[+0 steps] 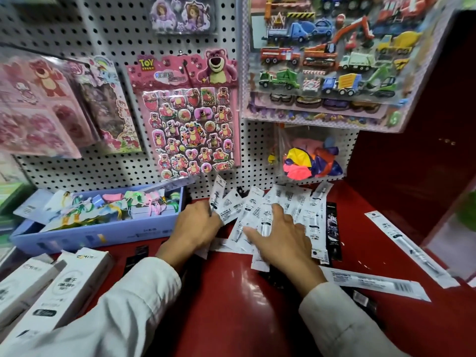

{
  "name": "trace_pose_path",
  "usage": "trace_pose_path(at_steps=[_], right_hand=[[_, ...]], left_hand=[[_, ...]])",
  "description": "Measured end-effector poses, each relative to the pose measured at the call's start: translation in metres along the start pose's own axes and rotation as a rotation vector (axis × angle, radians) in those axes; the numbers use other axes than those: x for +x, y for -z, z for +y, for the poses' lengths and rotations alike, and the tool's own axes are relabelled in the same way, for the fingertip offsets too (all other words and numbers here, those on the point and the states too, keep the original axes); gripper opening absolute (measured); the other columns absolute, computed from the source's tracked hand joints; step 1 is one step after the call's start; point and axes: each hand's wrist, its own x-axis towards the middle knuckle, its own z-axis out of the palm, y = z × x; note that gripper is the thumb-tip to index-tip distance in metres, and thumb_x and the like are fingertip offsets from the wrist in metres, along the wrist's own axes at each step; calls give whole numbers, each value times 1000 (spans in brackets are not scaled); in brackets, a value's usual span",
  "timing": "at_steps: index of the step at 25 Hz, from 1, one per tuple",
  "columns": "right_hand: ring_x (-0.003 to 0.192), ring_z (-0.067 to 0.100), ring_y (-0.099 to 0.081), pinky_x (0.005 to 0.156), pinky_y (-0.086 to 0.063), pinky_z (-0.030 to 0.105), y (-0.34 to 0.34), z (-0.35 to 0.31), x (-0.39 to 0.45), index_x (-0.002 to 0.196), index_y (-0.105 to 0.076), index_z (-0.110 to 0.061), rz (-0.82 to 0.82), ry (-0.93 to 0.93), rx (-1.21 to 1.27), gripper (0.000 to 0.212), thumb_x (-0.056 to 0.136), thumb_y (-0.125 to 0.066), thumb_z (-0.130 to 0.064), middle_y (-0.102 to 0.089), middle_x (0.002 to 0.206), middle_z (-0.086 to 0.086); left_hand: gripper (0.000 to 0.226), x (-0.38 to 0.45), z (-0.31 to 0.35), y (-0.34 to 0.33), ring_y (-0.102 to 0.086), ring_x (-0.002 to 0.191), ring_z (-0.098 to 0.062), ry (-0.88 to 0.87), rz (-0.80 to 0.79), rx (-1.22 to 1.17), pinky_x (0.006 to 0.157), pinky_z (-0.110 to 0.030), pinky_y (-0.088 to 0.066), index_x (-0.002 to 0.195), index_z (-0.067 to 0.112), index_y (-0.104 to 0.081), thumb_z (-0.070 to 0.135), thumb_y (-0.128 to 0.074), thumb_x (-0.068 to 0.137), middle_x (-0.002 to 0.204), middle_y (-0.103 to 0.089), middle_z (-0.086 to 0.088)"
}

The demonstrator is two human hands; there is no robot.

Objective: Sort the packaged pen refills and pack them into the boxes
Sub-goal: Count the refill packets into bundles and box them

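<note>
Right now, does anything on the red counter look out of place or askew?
Yes. The refill packets lie fanned in a loose, overlapping heap under both hands, none boxed. Two long packets lie apart at odd angles on the right. The white boxes lie tilted at lower left.

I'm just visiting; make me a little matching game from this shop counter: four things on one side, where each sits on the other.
Things:
1. white boxes
2. bag of balloons
3. lilac tray
4. lone refill packet

Places:
A. far right on the red counter
B. near left corner
C. hanging on the pegboard
D. left, against the pegboard

Pairs: 1-B, 2-C, 3-D, 4-A
</note>
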Motion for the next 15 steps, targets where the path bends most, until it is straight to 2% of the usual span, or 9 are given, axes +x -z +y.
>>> trace_pose_path(at_steps=[2, 4, 7, 10, 12, 15], right_hand=[[130, 39, -40, 98, -38, 51, -10, -12, 7, 147, -21, -25, 32, -61, -24, 97, 74, -42, -84, -43, 145, 11], [126, 39, -43, 95, -40, 51, -19, -21, 10, 145, -22, -22, 68, -73, -122, 96, 73, -49, -80, -44, 141, 15], [118, 37, -53, 87, -46, 45, -24, -27, 17, 145, -21, -17, 99, -93, -25, 87, 79, -70, -48, -47, 138, 15], [105, 34, -62, 69, -45, 35, -27, -30, 15, 148, -22, -16, 85, -114, 63, 78, 83, -64, -20, -60, 127, 11], [106, 34, -63, 71, -47, 34, -26, -30, 11, 145, -31, -13, 52, -100, 57, 67, 85, -60, -20, -64, 122, 11], [114, 33, -60, 86, -49, 37, -13, -31, 2, 135, -46, -13, 140, -89, 226, 54, 88, -59, -38, -61, 130, 11]], left_hand=[[23, -6, -6, 14, -51, 77, -31, 20, -21, -86, 64, -35, -36, 76, 17, -39, 25, -47, 96, 79, -53, -9], [25, -17, -13, 27, -48, 74, -28, 25, 0, -231, 65, -36, -37, 77, 21, -37, 27, -47, 99, 74, -49, -3], [6, -37, -19, 39, -60, 75, -24, 90, 47, -525, 71, -39, -50, 93, 22, -49, 23, -52, 97, 84, -63, -5], [17, -50, -19, 41, -65, 75, -16, 107, -21, -747, 69, -32, -53, 94, 25, -56, 8, -59, 93, 87, -70, 2], [21, -53, -18, 39, -65, 83, -15, 91, -15, -788, 74, -27, -52, 94, 23, -58, 3, -61, 91, 93, -71, 5], [22, -60, -16, 38, -65, 90, -18, 72, 1, -901, 81, -31, -51, 103, 20, -56, 2, -60, 91, 99, -72, -2]])
